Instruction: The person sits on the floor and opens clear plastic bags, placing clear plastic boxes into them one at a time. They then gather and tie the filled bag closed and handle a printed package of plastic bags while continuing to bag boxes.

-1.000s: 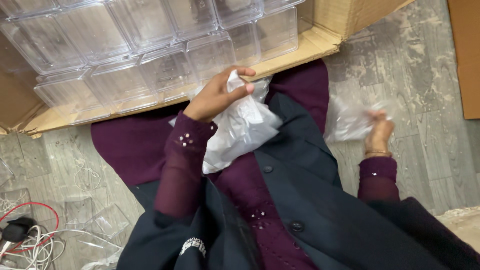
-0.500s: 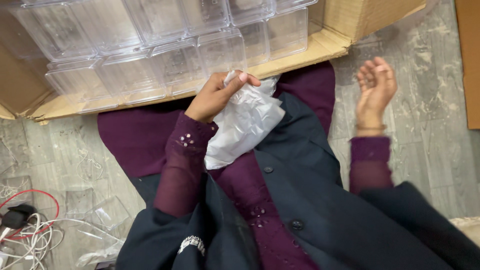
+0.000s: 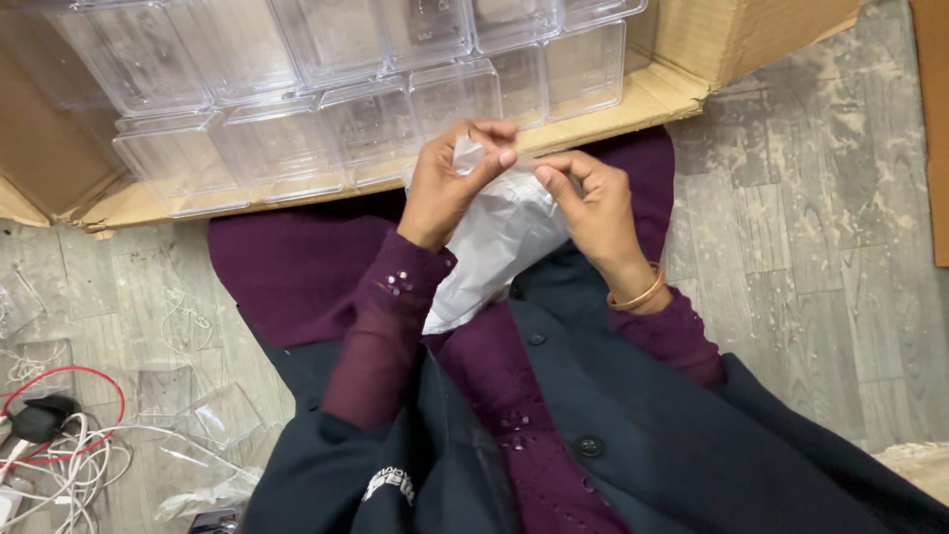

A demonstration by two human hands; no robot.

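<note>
— Crinkled clear plastic, that's what we have between us: the plastic bag (image 3: pixel 494 237) lies on our lap, its top edge raised in front of the cardboard box (image 3: pixel 692 59) of clear plastic cases (image 3: pixel 326 129).

— And our grip?

— Our left hand (image 3: pixel 445 183) pinches the bag's top edge, fingers closed on it. Our right hand (image 3: pixel 593 203) is half curled, fingertips at the same edge; whether it grips, we cannot tell.

— So we seem to be working the mouth apart. That calls for a second firm pinch opposite.
</note>
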